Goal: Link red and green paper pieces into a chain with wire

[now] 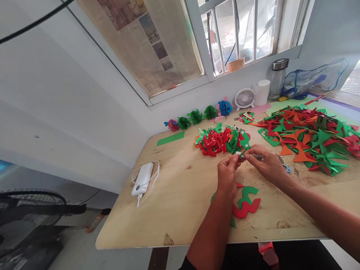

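Observation:
My left hand [228,170] is closed in a pinch on a small green paper piece that carries a white square [238,153]. Fingertips of my right hand [266,161] meet the left ones at the same piece, also pinched. Most of that piece is hidden by the fingers. Part of a metal tool with a blue end [287,168] shows beside and beneath my right hand; I cannot tell whether it is held. Just beyond lies a heap of red and green paper cut-outs [215,141], several with white squares. Curved red paper cut-outs [247,209] and green cut-outs [247,194] lie near my left forearm.
A big pile of paper scraps [303,138] covers the table's right side. On the left lie a white power bank [143,179] with its cable and a green strip [170,138]. Paper pompoms [196,117], a small fan [245,98] and a glass bottle [278,80] line the wall.

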The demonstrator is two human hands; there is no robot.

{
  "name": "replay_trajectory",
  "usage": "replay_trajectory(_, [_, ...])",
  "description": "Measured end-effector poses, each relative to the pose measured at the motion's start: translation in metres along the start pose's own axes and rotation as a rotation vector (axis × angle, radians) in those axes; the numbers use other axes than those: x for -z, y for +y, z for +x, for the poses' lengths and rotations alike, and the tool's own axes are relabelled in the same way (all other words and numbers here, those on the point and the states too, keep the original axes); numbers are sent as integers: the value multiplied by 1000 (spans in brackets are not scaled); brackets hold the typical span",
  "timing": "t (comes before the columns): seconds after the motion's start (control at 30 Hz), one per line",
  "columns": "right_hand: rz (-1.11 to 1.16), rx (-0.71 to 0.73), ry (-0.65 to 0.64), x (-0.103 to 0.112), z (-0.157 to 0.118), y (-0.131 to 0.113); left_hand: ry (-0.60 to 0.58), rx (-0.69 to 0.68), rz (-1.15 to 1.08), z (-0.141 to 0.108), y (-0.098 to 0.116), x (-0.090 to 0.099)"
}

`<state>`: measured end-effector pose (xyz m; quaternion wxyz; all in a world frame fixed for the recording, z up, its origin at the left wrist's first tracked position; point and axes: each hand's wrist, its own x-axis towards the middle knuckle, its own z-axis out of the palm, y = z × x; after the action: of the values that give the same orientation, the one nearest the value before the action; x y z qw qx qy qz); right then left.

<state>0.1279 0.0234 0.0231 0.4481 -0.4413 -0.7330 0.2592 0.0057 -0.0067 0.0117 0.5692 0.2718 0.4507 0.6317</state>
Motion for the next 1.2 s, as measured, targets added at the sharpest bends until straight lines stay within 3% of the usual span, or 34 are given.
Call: replay_trajectory(1.2, [-169, 76, 97, -8, -3, 2, -15, -99, -19, 0, -10, -2])
